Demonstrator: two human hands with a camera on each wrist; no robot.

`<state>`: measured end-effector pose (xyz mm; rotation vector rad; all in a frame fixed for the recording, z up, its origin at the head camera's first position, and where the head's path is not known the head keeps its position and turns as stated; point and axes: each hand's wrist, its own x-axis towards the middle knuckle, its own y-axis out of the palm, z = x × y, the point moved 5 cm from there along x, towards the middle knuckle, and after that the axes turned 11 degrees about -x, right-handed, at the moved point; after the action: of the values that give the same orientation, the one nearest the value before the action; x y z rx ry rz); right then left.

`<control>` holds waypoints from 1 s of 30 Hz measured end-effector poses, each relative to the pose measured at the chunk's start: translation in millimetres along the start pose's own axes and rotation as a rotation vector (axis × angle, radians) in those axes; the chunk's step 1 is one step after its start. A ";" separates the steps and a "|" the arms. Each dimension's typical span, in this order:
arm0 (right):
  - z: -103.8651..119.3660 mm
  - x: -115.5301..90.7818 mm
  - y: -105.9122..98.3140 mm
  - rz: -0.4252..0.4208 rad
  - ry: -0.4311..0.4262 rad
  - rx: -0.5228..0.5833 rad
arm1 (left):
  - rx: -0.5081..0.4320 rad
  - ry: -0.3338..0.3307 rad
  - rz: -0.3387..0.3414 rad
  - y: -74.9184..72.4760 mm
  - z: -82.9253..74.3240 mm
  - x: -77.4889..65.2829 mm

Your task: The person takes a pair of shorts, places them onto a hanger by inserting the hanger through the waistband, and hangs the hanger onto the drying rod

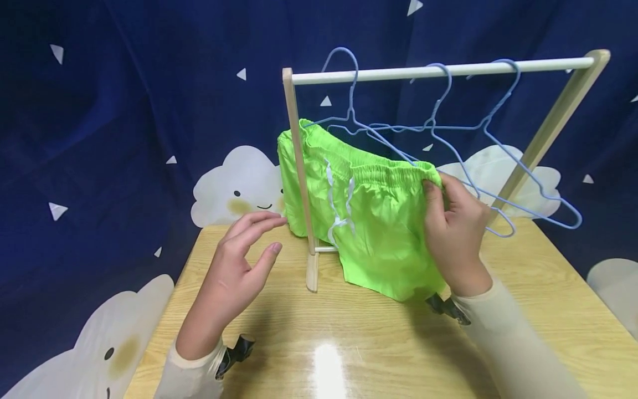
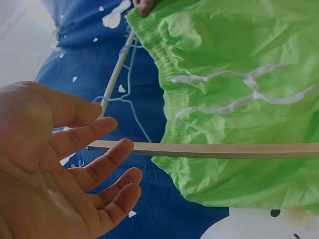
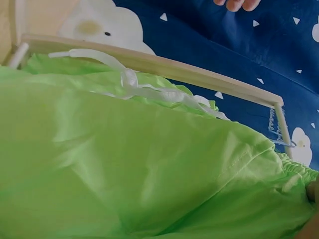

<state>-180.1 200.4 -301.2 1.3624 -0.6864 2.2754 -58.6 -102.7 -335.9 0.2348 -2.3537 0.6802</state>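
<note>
Bright green shorts (image 1: 389, 233) with an elastic waistband and a white drawstring (image 1: 339, 221) hang at the left part of a small clothes rack. The leftmost blue hanger (image 1: 352, 94) is hooked on the rail, its lower part running into the waistband. My right hand (image 1: 456, 233) pinches the waistband's right corner between thumb and fingers; in the right wrist view the shorts' fabric (image 3: 124, 159) hides most of that hand. My left hand (image 1: 239, 266) is held up left of the rack's post, fingers spread and holding nothing, as the left wrist view also shows.
Two more blue hangers, a middle one (image 1: 438, 105) and a right one (image 1: 498, 105), hang from the white rail (image 1: 394, 73). The rack's wooden left post (image 1: 301, 166) crosses in front of the shorts. It stands on a wooden table (image 1: 279, 332) before a dark blue curtain (image 1: 124, 111).
</note>
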 end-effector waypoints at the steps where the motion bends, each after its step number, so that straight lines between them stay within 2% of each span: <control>1: -1.4 -2.7 0.9 0.004 -0.004 -0.004 | 0.001 -0.001 0.002 0.3 0.2 0.1; 15: -25.2 -26.9 9.5 0.050 -0.034 -0.013 | 0.071 -0.062 0.066 7.1 7.3 -2.0; 19: -33.8 -31.6 10.8 0.083 -0.060 -0.026 | 0.148 -0.082 0.089 10.8 11.0 -3.5; 23: -41.9 -37.8 7.6 0.172 -0.053 -0.008 | 0.262 -0.100 0.136 15.3 15.3 -6.0; 25: -46.4 -43.6 3.5 0.245 -0.023 0.041 | 0.323 -0.115 0.183 18.0 18.4 -7.7; 27: -51.0 -51.2 -1.5 0.332 0.029 0.147 | 0.386 -0.141 0.243 21.1 22.3 -10.7; 30: -57.6 -63.4 -8.4 0.510 0.158 0.423 | 0.472 -0.182 0.319 25.8 32.9 -17.8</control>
<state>-187.2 235.9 -379.3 1.2612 -0.5667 3.0367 -72.0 -98.4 -379.1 0.1279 -2.3932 1.4242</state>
